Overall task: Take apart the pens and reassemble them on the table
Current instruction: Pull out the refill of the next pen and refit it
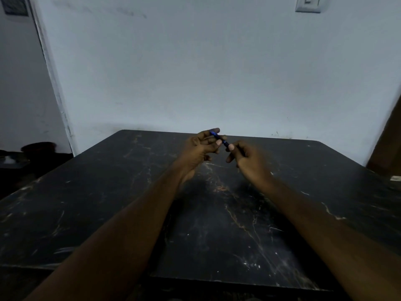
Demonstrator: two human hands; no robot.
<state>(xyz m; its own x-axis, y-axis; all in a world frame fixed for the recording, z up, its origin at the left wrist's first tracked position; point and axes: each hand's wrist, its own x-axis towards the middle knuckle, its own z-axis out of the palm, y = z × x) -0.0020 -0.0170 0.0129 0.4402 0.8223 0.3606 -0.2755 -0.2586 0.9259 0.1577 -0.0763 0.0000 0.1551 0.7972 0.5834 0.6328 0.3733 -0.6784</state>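
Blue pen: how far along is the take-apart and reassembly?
Done: nothing visible; no loose parts lie on the black marble table. In hand: the blue pen, seemingly in one piece, gripped at either end by the left hand and right hand above the table. Left: separating it, then reassembling.

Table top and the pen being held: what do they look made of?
Table: polished black stone, likely marble, or a marble-look laminate; pale and tan veins, faint sheen. Pen: probably glossy plastic, blue running to dark; too small and blurred to be sure.
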